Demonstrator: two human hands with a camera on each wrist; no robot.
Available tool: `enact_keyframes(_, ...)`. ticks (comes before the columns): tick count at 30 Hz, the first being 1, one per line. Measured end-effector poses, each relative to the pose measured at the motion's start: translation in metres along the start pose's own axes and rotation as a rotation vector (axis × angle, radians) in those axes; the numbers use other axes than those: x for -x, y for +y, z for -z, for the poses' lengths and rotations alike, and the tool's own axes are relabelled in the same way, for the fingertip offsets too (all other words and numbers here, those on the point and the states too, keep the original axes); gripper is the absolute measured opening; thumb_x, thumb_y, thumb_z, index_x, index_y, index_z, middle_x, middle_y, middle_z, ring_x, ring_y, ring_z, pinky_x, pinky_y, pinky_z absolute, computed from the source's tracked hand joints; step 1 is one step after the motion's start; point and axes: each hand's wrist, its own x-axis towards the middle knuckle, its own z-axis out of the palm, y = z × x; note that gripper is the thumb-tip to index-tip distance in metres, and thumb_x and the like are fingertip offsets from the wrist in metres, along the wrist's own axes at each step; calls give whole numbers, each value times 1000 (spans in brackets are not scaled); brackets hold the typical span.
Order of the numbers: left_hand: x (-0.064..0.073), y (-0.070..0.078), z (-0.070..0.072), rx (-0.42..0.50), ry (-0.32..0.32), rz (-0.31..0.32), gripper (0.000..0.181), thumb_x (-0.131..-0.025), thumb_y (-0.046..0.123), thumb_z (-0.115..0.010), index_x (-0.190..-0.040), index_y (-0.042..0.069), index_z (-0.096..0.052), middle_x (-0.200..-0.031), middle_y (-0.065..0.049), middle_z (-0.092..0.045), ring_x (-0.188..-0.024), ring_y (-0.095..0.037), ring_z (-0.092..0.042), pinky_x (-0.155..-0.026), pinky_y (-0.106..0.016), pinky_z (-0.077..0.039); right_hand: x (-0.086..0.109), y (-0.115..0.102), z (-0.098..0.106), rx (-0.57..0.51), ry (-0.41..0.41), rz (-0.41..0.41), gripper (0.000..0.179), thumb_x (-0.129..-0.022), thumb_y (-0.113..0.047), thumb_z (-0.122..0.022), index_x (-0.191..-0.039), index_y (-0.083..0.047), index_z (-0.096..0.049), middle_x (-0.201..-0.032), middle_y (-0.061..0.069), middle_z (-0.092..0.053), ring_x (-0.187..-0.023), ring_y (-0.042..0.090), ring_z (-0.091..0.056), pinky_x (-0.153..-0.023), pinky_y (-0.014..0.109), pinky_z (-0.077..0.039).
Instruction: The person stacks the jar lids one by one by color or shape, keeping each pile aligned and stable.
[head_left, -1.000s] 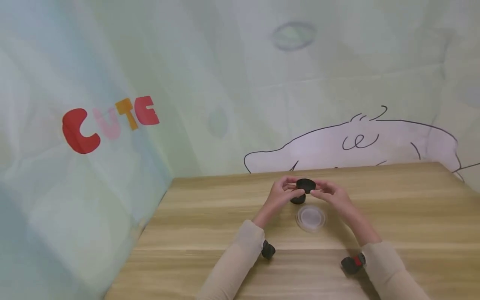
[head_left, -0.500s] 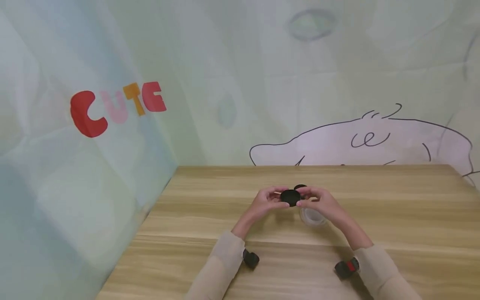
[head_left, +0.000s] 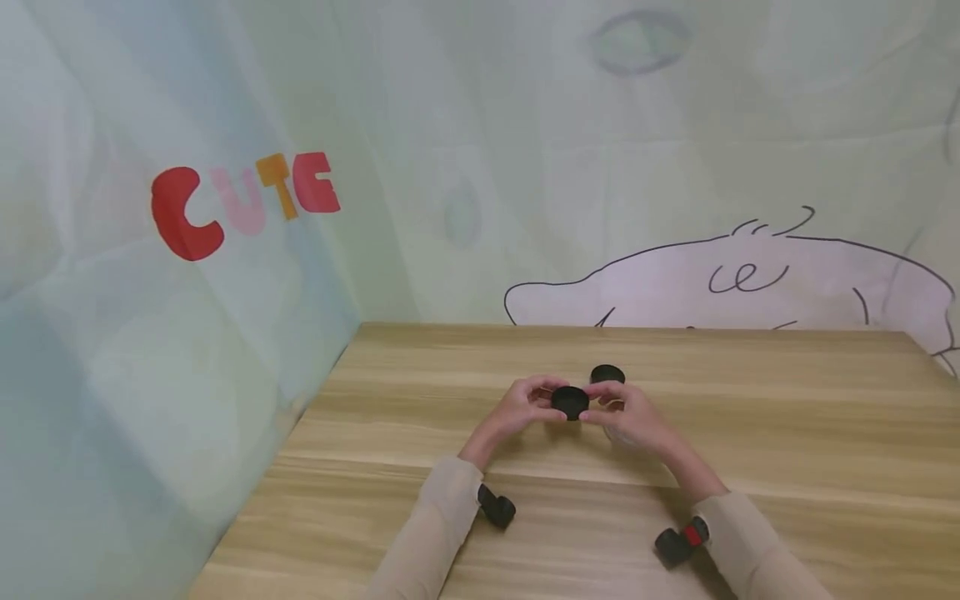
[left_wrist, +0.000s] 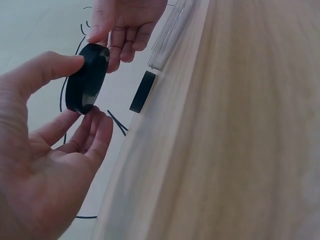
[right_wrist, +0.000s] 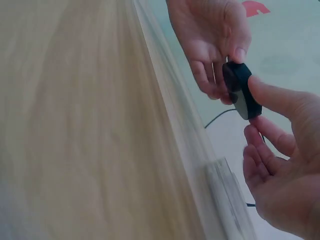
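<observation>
A black round disc with a thin rim, like a jar lid (head_left: pixel 570 403), is held up off the table between both hands. My left hand (head_left: pixel 517 407) pinches its left side, thumb against fingertips. On the opposite side my right hand (head_left: pixel 636 419) pinches it the same way. The left wrist view shows the lid (left_wrist: pixel 86 80) tilted on edge, its face glossy. Behind the right hand's fingers, a second black round disc (head_left: pixel 607 373) lies on the table. A clear round container (head_left: pixel 619 437) is mostly hidden under the right hand; its low side wall (right_wrist: pixel 227 200) shows in the right wrist view.
The wood-grain table (head_left: pixel 450 358) reaches back to a pale printed cloth (head_left: pixel 450 167). Another cloth side bearing the letters CUTE (head_left: pixel 180 217) borders the table's left edge. A black camera sits on each wrist.
Both hands have carried the black lid left and closer to me, away from the second disc, which now lies apart from it. The head view has shifted slightly.
</observation>
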Motion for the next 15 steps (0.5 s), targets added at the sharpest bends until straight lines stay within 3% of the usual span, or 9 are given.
enact_keyframes(9, 5, -11, 4, -113, 4, 63, 47, -78, 1, -77, -123, -1, -63, -107, -17, -65, -86, -8, -55, -78, -20, -46, 2, 7, -6, 102, -2, 1, 43, -86, -25, -74, -120, -1, -66, -110, 16, -64, -100, 24, -57, -82, 33, -46)
enact_keyframes(15, 3, -14, 7, -151, -14, 59, 47, -79, 4, -77, -124, 0, -62, -102, -12, -63, -86, -9, -52, -76, -19, -43, 0, 8, -5, 128, -6, 41, 40, -86, -22, -74, -119, -1, -67, -98, 12, -63, -89, 19, -53, -76, 30, -43)
